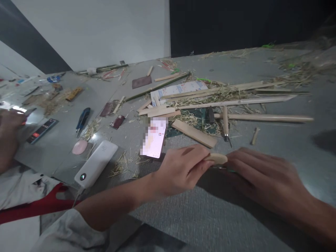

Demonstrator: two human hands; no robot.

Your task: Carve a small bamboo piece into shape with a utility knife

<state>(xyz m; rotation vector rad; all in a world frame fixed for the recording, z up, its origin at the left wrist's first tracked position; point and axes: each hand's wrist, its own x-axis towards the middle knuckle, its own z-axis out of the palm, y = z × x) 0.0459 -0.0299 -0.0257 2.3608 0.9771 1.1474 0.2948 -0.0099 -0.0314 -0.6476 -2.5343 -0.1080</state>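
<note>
My left hand [183,168] pinches a small pale wooden piece [219,159] with a rounded end, low over the near side of the table. Close on its right, my right hand [265,178] is closed, fingers curled round something mostly hidden; a thin edge and a bit of green show between the hands. Beyond my left hand lies a lit phone [154,138]. A flat wooden block [194,133] rests just behind the hands, and a wooden-handled tool [225,122] points toward my right hand.
A hammer [262,117], wood strips [236,102] and shavings lie across the back. On the left are a white power bank [96,163], a pink oval object [79,147] and a blue cutter [83,120]. Another person's hand [10,122] is at the far left.
</note>
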